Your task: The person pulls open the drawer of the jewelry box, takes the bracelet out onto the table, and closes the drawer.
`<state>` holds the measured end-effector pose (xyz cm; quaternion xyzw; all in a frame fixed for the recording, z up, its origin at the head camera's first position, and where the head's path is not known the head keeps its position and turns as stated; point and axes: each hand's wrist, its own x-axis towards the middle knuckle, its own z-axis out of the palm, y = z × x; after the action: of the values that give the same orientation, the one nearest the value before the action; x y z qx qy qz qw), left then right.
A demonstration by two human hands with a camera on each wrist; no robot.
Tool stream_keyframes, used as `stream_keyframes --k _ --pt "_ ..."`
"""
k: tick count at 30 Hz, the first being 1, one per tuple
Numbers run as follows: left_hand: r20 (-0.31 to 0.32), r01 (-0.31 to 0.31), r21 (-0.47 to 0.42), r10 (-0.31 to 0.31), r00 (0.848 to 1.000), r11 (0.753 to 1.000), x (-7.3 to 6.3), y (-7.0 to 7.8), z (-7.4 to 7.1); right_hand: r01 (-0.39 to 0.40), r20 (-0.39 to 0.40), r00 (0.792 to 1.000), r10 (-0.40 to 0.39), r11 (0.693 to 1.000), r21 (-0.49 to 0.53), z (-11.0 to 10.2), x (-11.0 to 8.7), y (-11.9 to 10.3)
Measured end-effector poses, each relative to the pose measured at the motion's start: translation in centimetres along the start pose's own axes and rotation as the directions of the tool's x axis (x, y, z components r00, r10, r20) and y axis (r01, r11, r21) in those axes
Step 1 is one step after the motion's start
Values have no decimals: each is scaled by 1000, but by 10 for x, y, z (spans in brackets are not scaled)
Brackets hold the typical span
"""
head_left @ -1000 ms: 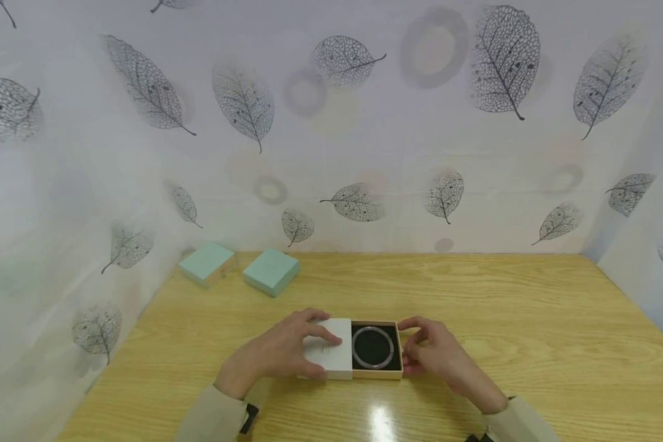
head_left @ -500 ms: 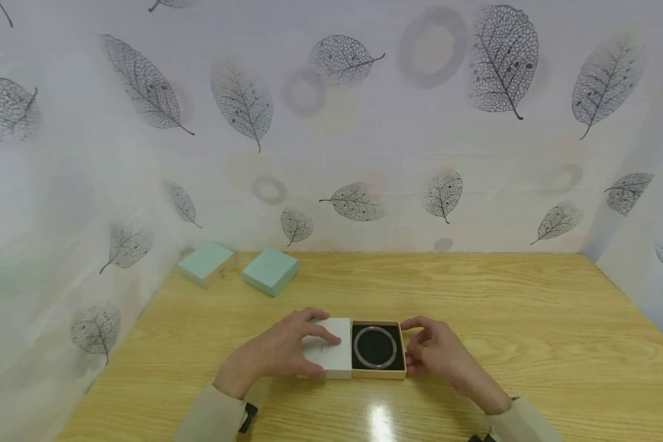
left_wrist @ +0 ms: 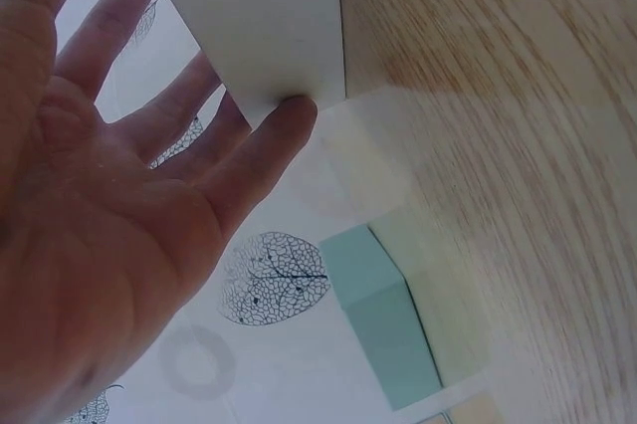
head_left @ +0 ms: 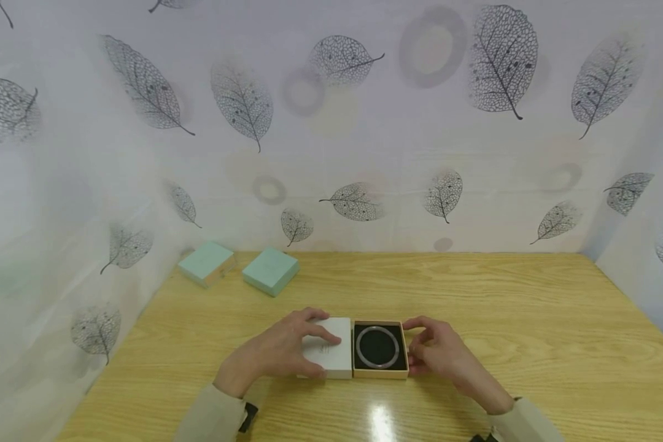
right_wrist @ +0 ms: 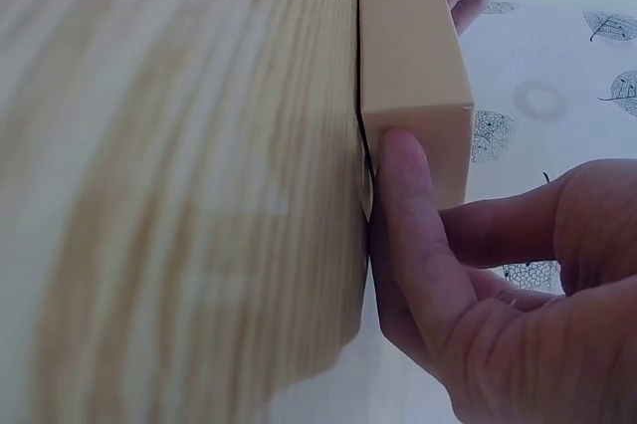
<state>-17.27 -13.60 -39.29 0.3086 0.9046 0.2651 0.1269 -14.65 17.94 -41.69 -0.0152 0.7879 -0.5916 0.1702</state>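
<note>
My left hand (head_left: 282, 347) lies over a flat white box sleeve (head_left: 337, 350), its thumb at the near edge and a finger on top. In the left wrist view, a fingertip touches the sleeve's white side (left_wrist: 269, 36). Right of the sleeve sits a tan box drawer (head_left: 380, 374) lined in black. Inside it lies a clear, ring-shaped bangle (head_left: 359, 347). My right hand (head_left: 442, 353) holds the drawer's right end with bent fingers. In the right wrist view, a fingertip presses on the end of the tan drawer (right_wrist: 413, 41). A narrow gap shows between sleeve and drawer.
Two mint-green boxes lie at the back left of the wooden table (head_left: 503, 294): one box (head_left: 207, 261) in the corner, another box (head_left: 271, 270) right of it. A leaf-patterned curtain (head_left: 364, 141) rises behind the table and along its sides.
The drawer has slid right with my right hand, away from the sleeve, and a thin gap has opened between them. My left hand and the sleeve have stayed in place.
</note>
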Motion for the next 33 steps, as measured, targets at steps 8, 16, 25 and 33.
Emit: stream_keyframes --k 8,16,25,33 --pt "13 25 -19 -25 1000 1000 0 0 0 -5 -22 1000 5 1000 -6 0 0 1" --pt "19 23 -12 -23 1000 1000 1 -1 0 -18 -67 998 14 999 -48 0 -3 -4" --pt "32 18 -20 -18 999 1000 0 -1 -1 117 -141 970 -199 887 -446 4 3 -15" --pt "34 18 -8 -18 999 1000 0 -2 -1 136 -131 954 -268 781 -609 14 14 -20"
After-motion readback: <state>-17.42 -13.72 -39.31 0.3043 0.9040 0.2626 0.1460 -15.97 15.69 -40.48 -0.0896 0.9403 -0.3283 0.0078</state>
